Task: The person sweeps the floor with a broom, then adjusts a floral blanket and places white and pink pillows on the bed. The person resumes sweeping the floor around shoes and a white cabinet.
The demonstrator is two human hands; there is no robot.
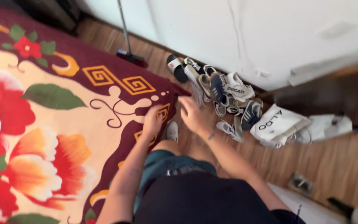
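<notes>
My left hand (153, 121) rests palm down on the edge of a large floral carpet (54, 116) with a maroon border. My right hand (192, 114) hovers just past the carpet's corner, fingers spread, holding nothing, close to a pile of shoes (224, 95) on the wooden floor. A single white sneaker (172, 131) lies by my knee between the two hands. I am kneeling, in teal shorts and a dark top.
White cloth shoe bags (278, 124) lie right of the shoe pile. A white wall (249, 33) runs along the back. A thin metal pole with a dark base (130, 56) stands near the wall. Wooden floor (336, 161) stretches right.
</notes>
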